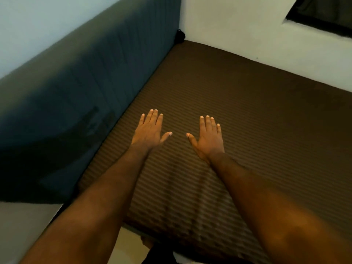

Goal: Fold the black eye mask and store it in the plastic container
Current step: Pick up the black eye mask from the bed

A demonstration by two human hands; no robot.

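My left hand (150, 128) and my right hand (208, 136) are stretched out side by side over a brown striped mattress (257, 121), palms down, fingers straight and slightly spread. Neither hand holds anything. No black eye mask and no plastic container shows anywhere in the head view.
A dark blue padded headboard (91, 88) runs along the mattress's left side. White walls (247, 25) close the far corner, where a small black object (180, 36) sits. A dark window opening (323, 14) is at the top right. Pale floor (129, 248) lies below the mattress's near edge.
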